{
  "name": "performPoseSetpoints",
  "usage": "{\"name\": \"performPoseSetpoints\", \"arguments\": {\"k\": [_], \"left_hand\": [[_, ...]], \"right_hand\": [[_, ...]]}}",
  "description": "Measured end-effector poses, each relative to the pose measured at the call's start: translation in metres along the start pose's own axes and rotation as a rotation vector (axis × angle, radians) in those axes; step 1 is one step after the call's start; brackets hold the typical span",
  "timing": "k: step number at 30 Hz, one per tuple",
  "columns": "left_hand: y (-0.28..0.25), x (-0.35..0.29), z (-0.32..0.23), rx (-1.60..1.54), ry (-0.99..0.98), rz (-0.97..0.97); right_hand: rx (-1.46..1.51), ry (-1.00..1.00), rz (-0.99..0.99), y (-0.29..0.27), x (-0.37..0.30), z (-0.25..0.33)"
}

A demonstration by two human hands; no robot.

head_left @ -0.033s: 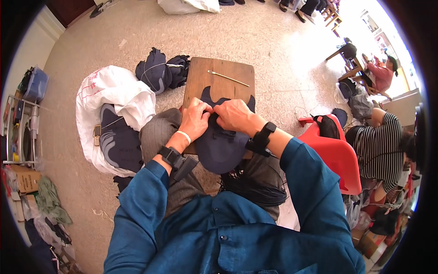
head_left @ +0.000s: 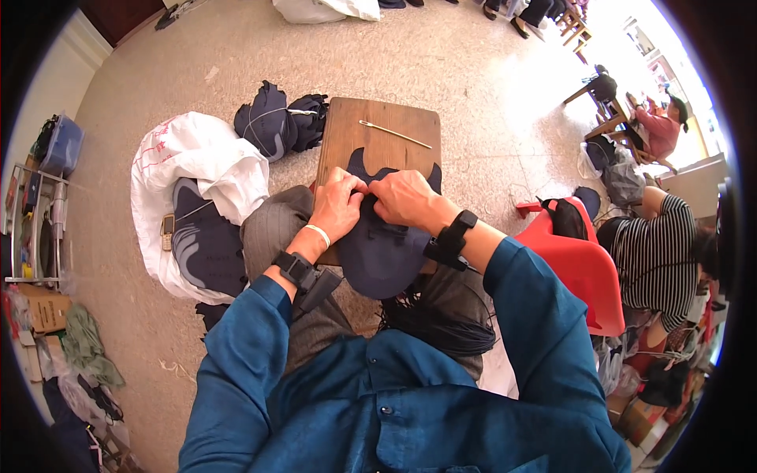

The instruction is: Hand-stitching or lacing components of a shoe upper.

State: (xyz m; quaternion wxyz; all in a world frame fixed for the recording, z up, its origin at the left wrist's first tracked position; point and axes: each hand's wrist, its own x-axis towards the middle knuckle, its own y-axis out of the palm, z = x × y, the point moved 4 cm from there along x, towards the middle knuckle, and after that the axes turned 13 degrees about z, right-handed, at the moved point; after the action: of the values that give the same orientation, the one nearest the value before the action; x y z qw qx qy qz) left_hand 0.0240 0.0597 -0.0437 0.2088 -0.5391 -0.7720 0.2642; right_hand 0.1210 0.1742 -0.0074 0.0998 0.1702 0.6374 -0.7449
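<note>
Across the near end of a small wooden stool (head_left: 384, 118) lies a dark navy piece that looks like a shoe upper (head_left: 382, 264), its rounded end hanging toward my lap and two pointed tips at the far side. My left hand (head_left: 341, 203) is closed in a pinch on its middle. My right hand (head_left: 408, 197) pinches the same piece close beside it; the two sets of fingertips nearly meet. What lies between the fingertips is hidden. Beyond the hands a long thin metal needle with an eye (head_left: 394, 134) rests on the wood. A bundle of black cords (head_left: 441, 327) drapes over my right thigh.
At left, a white sack (head_left: 162, 142) holds more navy pieces (head_left: 209, 244), with a phone (head_left: 167, 232) on top. Tied navy bundles (head_left: 272, 122) lie by the stool. To the right are a red plastic chair (head_left: 579, 276) and a person in a striped top (head_left: 654, 252).
</note>
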Motion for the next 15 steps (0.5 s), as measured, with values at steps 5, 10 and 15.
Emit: {"name": "performPoseSetpoints", "arguments": {"k": [5,10,15], "left_hand": [[-0.003,0.001,0.001,0.008,0.004,0.011],[-0.003,0.0,-0.005,-0.025,-0.055,0.064],[-0.005,-0.003,-0.009,-0.046,-0.08,0.071]], "right_hand": [[0.076,-0.039,-0.081,-0.008,-0.011,-0.008],[0.116,0.05,0.006,-0.013,-0.035,-0.03],[0.174,0.067,0.017,-0.007,-0.05,-0.031]]}}
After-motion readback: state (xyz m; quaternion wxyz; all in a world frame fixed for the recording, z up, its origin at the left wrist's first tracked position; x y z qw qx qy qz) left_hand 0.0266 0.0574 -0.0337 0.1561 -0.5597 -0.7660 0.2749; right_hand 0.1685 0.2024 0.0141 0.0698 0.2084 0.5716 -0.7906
